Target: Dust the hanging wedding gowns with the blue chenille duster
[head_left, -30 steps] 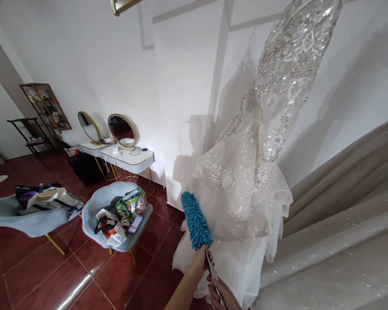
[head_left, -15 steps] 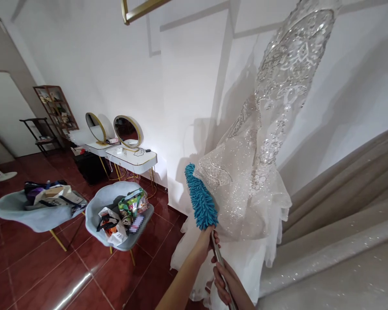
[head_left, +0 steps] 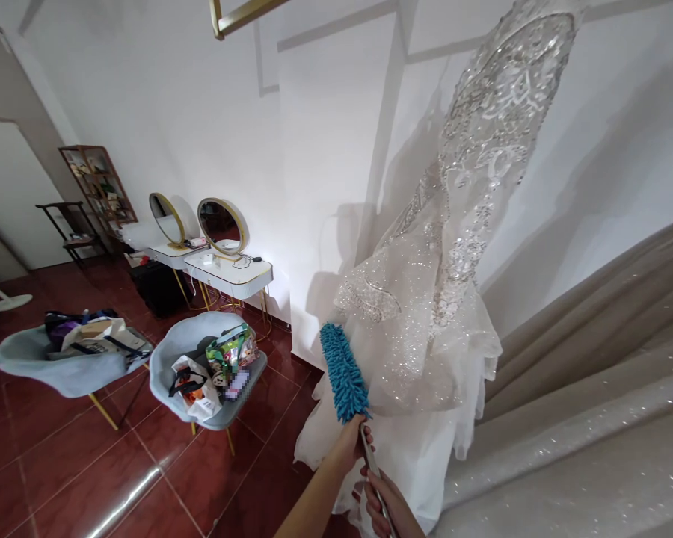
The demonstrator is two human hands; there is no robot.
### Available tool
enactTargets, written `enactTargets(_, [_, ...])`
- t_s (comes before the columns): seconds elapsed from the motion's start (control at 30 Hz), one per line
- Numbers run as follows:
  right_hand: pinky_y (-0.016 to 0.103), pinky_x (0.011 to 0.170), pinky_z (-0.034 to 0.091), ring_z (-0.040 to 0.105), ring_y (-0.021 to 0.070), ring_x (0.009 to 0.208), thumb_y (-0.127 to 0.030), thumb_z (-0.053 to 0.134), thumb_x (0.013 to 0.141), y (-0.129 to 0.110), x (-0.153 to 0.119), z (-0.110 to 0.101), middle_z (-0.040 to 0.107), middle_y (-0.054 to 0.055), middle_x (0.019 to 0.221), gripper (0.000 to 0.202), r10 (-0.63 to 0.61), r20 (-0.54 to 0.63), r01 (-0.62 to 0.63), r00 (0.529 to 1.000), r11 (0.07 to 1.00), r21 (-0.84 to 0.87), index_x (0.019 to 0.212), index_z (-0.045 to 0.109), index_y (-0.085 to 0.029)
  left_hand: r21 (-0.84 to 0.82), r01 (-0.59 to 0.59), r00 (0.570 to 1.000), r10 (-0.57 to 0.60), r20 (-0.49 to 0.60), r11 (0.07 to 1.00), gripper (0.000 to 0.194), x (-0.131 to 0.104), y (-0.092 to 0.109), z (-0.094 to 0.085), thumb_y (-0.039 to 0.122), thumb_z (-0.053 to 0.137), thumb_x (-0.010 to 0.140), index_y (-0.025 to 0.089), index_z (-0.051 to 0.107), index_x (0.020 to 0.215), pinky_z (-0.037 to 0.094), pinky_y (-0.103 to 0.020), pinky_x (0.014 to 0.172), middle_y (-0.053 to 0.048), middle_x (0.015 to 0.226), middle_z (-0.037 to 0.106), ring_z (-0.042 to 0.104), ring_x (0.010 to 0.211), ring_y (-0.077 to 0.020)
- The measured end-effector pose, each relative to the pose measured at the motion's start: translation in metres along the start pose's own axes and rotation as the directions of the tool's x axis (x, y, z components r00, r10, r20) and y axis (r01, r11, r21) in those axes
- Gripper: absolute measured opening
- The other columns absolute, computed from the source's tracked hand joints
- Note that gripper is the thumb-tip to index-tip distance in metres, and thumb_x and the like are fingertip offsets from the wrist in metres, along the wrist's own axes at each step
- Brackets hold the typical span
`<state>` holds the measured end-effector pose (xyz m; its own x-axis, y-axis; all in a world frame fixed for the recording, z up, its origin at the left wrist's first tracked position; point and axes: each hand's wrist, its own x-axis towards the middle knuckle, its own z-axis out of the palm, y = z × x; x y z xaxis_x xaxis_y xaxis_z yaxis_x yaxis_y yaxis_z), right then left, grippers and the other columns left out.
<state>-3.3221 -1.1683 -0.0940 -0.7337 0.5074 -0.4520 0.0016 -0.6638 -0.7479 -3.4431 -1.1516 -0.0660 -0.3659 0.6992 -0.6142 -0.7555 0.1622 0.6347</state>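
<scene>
A blue microfibre duster [head_left: 345, 373] with a shaggy head and a thin metal handle points up and away from me. My left hand [head_left: 352, 437] is closed round the handle just below the head. Lower down, my right hand [head_left: 382, 499] grips the same handle with its fingers wrapped round it. The duster's head lies in front of the left edge of a white beaded gown [head_left: 415, 321] with a sparkling tulle skirt; whether it touches the fabric I cannot tell.
Two pale blue chairs [head_left: 165, 373] hold bags on the left. Behind them are white dressing tables [head_left: 229, 275] with round mirrors [head_left: 223, 224]. A beige sparkling fabric [head_left: 594, 418] spreads at the right. A gold rail [head_left: 250, 16] juts in above.
Both hands have moved the duster down and slightly left, so its head sits lower along the skirt's edge. The gown's skirt has shifted slightly.
</scene>
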Motion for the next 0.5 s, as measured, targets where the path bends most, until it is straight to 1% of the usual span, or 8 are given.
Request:
enactTargets(0.1, [0.015, 0.024, 0.022, 0.027, 0.0013, 0.024, -0.069, 0.077, 0.05, 0.004, 0.0, 0.001, 0.047, -0.011, 0.042, 0.058, 0.03, -0.022, -0.03, 0.999, 1.0, 0.003, 0.077, 0.06, -0.021, -0.018, 0.017, 1.0, -0.017, -0.011, 1.0, 0.015, -0.001, 0.0, -0.004, 0.031, 0.059, 0.075, 0.023, 0.052, 0.064, 0.041, -0.032, 0.062, 0.002, 0.058, 0.044, 0.043, 0.05, -0.0147])
enactTargets(0.2, [0.014, 0.023, 0.022, 0.028, 0.0012, 0.023, -0.068, 0.077, 0.052, -0.003, -0.002, 0.006, 0.048, -0.011, 0.043, 0.059, 0.005, -0.001, -0.005, 1.0, 1.0, -0.004, 0.08, 0.059, -0.02, -0.029, -0.019, 1.0, 0.019, -0.006, 0.999, 0.016, -0.009, 0.01, 0.0, 0.032, 0.059, 0.076, 0.022, 0.052, 0.064, 0.042, -0.031, 0.06, 0.002, 0.057, 0.044, 0.042, 0.05, -0.0139])
enactTargets(0.37, [0.013, 0.024, 0.022, 0.026, 0.001, 0.022, -0.065, 0.073, 0.063, -0.03, -0.012, 0.02, 0.046, -0.014, 0.044, 0.054, -0.083, 0.061, 0.082, 0.995, 0.997, 0.014, 0.09, 0.056, -0.022, -0.016, -0.121, 0.989, 0.121, 0.08, 0.993, 0.023, -0.031, 0.041, 0.02, 0.036, 0.062, 0.075, 0.02, 0.049, 0.065, 0.042, -0.027, 0.055, 0.002, 0.058, 0.044, 0.04, 0.049, -0.0109])
enactTargets(0.5, [0.013, 0.025, 0.022, 0.029, 0.0017, 0.023, -0.063, 0.072, 0.066, -0.05, -0.02, 0.028, 0.049, -0.013, 0.045, 0.052, -0.12, 0.081, 0.122, 0.989, 0.992, -0.026, 0.092, 0.056, -0.022, -0.029, -0.189, 0.968, 0.191, 0.16, 0.982, 0.023, -0.044, 0.059, 0.035, 0.037, 0.066, 0.071, 0.02, 0.05, 0.071, 0.043, -0.026, 0.054, 0.003, 0.059, 0.045, 0.041, 0.05, -0.0101])
